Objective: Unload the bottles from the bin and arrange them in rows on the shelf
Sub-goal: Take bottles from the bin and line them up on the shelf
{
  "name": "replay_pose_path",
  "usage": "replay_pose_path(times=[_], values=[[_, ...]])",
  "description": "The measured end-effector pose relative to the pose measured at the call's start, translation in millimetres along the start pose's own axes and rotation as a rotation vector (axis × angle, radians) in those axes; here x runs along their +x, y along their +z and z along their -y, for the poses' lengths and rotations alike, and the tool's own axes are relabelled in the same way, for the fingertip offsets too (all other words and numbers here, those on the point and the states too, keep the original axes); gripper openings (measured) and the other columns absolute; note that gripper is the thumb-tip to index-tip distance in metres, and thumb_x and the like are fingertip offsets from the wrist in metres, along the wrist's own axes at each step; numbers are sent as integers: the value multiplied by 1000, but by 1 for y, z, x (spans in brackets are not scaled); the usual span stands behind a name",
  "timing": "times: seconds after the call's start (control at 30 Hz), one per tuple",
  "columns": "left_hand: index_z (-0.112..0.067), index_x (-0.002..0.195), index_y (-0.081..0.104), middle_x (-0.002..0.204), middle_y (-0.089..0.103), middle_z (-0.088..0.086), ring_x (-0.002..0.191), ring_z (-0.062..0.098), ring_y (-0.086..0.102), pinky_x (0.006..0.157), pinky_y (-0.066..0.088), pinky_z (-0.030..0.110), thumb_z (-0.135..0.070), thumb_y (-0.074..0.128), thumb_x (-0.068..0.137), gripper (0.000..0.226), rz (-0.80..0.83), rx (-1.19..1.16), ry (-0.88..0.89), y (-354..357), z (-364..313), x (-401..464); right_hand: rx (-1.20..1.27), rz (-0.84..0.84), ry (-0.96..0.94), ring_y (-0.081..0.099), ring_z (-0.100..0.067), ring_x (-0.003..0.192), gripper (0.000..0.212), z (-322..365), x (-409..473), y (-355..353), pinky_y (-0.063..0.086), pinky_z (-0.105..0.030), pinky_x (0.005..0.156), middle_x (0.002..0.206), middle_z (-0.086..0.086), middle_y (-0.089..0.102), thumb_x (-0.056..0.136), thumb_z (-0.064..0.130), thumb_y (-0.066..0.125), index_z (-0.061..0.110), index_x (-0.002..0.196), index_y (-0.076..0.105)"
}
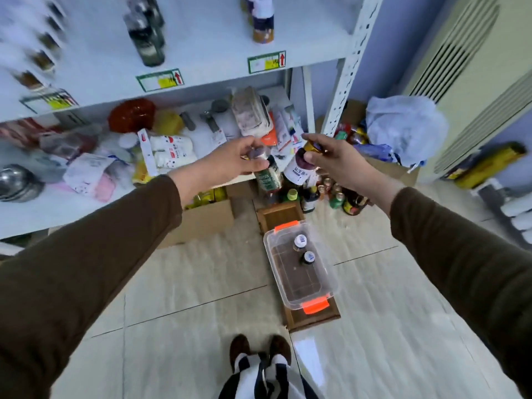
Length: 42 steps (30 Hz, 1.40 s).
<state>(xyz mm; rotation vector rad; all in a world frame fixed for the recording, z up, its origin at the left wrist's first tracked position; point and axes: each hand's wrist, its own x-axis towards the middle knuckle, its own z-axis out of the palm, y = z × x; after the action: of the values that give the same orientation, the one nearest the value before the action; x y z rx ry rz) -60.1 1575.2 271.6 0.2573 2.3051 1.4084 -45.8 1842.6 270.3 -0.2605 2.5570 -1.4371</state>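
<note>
- Left hand (230,162) pinched round the cap of a green-label bottle (269,177), body hanging below the fingers.
- Right hand (331,159) pinched round the gold cap of a white-label bottle (298,168), also hanging by the top.
- Both bottles held in the air in front of the shelf (201,79), close beside each other, below its front edge and not yet set down.
- Bin (324,266) down on the floor on a wooden tray, two bottles (303,250) standing near its far end.
- On the shelf: one dark row (146,36) left of middle, another row (262,21) towards the right post, a blurred row along the left edge.
- Risk, judged: cap-only holds leaving the bodies free to swing, so likely to knock together or against the shelf's front edge on the way up.
- Risk, judged: a loose cap or slack fingers likely to drop a bottle onto the tiled floor or the bottles clustered below.
- Risk, judged: setting down too close could topple a standing row.
</note>
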Motion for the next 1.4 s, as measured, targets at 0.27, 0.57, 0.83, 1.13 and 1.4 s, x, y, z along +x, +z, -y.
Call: replay_pose_path(times=[0.27,0.57,0.83,1.13,1.4], values=[[-18,126,59,116,63,0,97,9,63,84,55,22,-21,71,89,39,-154,-43,69,-86,-58,-61,111,4,-156,65,-21,87,26,120,20,10,59,-49,83,105,-1,66,92,20,68,17,113,52],[-9,120,56,115,67,6,100,20,64,88,54,36,-18,72,88,37,-329,-85,62,-218,-38,-154,72,73,-368,60,-10,78,23,251,72,106,52,-34,76,94,0,67,90,22,70,17,110,61],[-13,117,58,104,66,3,99,19,63,95,54,37,-8,64,93,25,-473,-41,91,-366,17,-227,64,137,-448,61,-13,80,24,367,119,232,56,-38,76,100,-6,66,92,23,68,18,114,60],[-22,109,48,99,52,-4,92,10,49,86,42,34,-9,47,96,18,-576,-81,130,-491,61,-265,53,154,-483,63,-15,80,22,468,177,343,57,-42,79,101,-3,67,92,23,68,20,112,59],[-13,120,45,113,56,2,103,12,56,83,47,24,-30,59,98,31,-645,-66,95,-586,95,-256,45,192,-527,64,-13,82,24,523,266,411,55,-25,68,102,-1,68,91,25,69,20,112,59]])
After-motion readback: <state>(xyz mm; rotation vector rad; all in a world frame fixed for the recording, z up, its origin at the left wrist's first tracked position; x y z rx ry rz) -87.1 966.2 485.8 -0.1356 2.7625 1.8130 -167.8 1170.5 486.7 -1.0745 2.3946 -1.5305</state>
